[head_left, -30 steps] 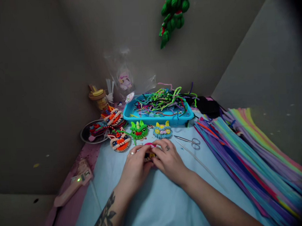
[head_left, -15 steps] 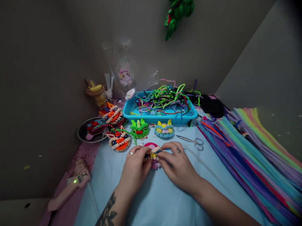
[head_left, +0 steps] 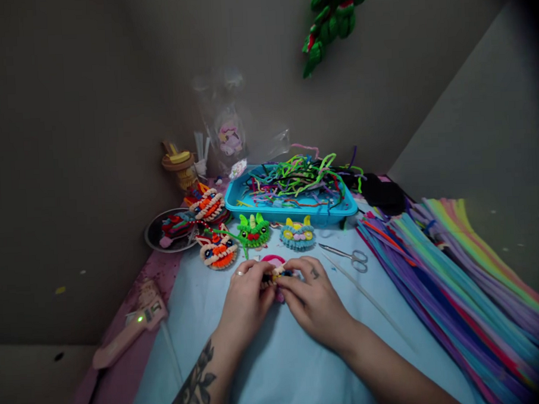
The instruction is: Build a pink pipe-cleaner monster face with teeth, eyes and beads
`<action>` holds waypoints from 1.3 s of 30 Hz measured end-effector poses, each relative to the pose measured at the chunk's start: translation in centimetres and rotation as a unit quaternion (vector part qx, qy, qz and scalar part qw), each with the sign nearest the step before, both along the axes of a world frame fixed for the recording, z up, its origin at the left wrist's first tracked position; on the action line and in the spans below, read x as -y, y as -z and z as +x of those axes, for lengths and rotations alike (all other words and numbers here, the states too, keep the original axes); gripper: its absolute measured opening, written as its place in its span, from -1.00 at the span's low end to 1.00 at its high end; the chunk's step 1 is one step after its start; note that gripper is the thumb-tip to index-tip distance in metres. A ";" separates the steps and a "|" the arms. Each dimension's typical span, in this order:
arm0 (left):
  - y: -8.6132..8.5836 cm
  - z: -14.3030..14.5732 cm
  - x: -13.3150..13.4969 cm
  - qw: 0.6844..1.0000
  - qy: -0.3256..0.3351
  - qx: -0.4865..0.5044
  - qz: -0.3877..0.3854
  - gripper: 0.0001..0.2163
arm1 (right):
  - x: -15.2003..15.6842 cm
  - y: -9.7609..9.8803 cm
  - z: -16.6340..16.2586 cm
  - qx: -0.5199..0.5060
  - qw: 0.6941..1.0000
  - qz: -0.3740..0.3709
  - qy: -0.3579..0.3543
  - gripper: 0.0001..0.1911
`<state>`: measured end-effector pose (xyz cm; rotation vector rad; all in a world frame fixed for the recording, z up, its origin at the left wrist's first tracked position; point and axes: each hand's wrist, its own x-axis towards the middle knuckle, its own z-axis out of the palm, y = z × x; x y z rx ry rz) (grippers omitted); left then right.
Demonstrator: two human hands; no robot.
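Between my two hands, low over the blue table cover (head_left: pixel 298 355), is a small pipe-cleaner figure (head_left: pixel 278 272) with cream, yellow, dark and pink parts. My left hand (head_left: pixel 249 295) pinches its left side, fingers closed round the edge. From the other side my right hand (head_left: pixel 310 292) grips it with thumb and fingertips. Much of the figure is hidden by my fingers. Just beyond it sit a green pipe-cleaner head (head_left: pixel 253 231), a blue one with yellow ears (head_left: pixel 297 234) and an orange and cream one (head_left: pixel 218 250).
Small scissors (head_left: pixel 349 257) and a glue stick (head_left: pixel 365 296) lie to the right, beside bundled pipe cleaners (head_left: pixel 443 284). A blue tray (head_left: pixel 292 213) of pipe-cleaner scraps stands at the back. On the left are a lit glue gun (head_left: pixel 134 332) and a round dish (head_left: pixel 152 240).
The whole view has shifted slightly, so things appear a little further right. My fingers have moved slightly on the figure and cover more of its lower pink part.
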<state>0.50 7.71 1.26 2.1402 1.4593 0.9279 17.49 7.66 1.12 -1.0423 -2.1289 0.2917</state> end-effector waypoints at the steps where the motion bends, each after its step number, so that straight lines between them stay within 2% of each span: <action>1: 0.0 0.0 0.0 1.000 0.000 -0.001 0.000 -0.73 | 0.0 0.0 0.0 0.002 1.000 0.001 -0.002 -0.73; 10: 0.0 0.1 0.1 1.000 0.001 -0.004 -0.001 -0.73 | -0.1 -0.3 -0.3 0.004 1.000 0.003 -0.009 -0.72; 16: 0.0 0.1 0.2 1.000 -0.007 -0.004 0.000 -0.73 | -0.5 -0.4 1.1 -0.044 0.998 0.035 0.038 -0.78; 24: -0.2 0.2 0.1 1.000 -0.015 0.000 0.000 -0.76 | -0.5 0.1 0.9 -0.032 0.999 0.019 0.009 -0.74; 34: -0.1 0.3 0.3 1.000 -0.022 -0.001 0.001 -0.74 | -0.2 -0.2 0.4 -0.038 0.999 -0.006 -0.009 -0.69; 39: 0.0 0.3 0.2 1.000 -0.024 -0.004 0.001 -0.74 | -0.2 -0.3 0.7 -0.080 0.997 0.002 0.014 -0.75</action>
